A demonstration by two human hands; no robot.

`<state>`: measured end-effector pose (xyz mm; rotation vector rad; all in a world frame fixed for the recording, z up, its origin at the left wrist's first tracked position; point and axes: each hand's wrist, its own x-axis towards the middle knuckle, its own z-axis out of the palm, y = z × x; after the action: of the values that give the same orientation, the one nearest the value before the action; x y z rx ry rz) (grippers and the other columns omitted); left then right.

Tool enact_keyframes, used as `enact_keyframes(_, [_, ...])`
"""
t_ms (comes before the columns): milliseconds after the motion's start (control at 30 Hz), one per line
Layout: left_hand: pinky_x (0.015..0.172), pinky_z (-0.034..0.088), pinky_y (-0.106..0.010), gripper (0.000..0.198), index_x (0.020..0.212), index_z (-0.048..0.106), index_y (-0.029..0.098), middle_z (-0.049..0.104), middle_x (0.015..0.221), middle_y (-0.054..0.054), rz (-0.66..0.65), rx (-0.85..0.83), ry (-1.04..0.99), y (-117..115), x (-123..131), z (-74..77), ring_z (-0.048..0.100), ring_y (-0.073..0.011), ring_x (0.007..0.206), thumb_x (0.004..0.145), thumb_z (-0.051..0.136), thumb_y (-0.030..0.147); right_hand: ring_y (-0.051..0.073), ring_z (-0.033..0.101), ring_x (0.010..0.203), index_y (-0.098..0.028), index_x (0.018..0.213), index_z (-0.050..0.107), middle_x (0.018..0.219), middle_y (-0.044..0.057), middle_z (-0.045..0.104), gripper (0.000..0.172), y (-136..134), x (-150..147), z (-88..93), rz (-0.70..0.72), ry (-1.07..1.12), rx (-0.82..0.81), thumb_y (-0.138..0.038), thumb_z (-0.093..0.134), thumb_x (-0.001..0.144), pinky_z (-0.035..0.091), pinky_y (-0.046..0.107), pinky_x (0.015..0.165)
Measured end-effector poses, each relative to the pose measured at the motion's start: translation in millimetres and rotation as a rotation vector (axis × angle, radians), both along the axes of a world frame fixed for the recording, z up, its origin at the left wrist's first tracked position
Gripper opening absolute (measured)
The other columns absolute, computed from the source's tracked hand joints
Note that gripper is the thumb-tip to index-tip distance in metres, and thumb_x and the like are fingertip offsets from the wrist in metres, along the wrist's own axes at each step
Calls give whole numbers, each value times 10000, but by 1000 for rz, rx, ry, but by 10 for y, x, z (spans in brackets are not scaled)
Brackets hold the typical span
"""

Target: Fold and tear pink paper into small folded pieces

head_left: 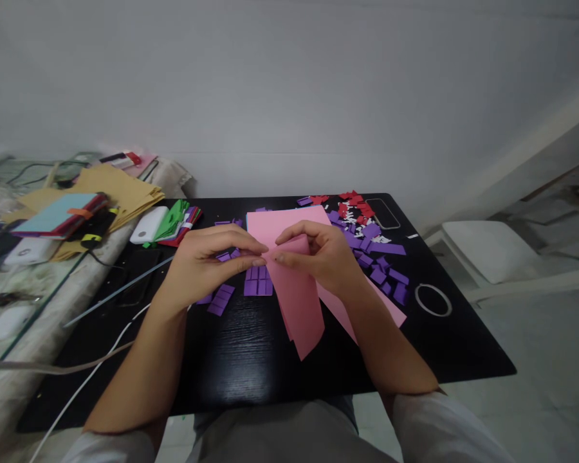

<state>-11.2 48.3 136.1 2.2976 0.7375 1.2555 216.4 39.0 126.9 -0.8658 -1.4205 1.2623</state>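
Over the middle of the black table, a folded sheet of pink paper (302,302) hangs between my two hands. My left hand (212,257) pinches its upper left corner between thumb and fingers. On the other side, my right hand (321,251) grips the upper part, thumb in front and fingers behind. Flat on the table beneath lies more pink paper (287,218), partly covered by the held sheet and my right arm. Creased purple paper pieces (258,283) lie below and beside my left hand.
Purple scraps (367,244) and red and white bits (354,206) are scattered at the right, near a silver ring (433,300). A green paper bundle (174,220) and white device (148,225) sit at left. A white cable (96,366) crosses the left edge. A white stool (489,251) stands beyond.
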Motion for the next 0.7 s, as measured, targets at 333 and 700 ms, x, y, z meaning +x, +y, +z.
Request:
enact_keyframes(333, [737,597,-278,102,980,832,257,824,884,-23,11,18,2,-5,6,4,751,-156,787,884,830,221,164,688,801,-207,820,774,861,20,754,331,-2,-7,11,-3,-12,4,-424,966,660,580,295,735])
enact_keyframes(700, [751,606,-280,116,983,829,265,826,891,-17,6,8,14,-19,3,22,756,-157,792,883,827,205,152,673,770,-208,830,772,855,17,750,305,1,-14,-7,2,-10,-5,-395,953,672,567,285,698])
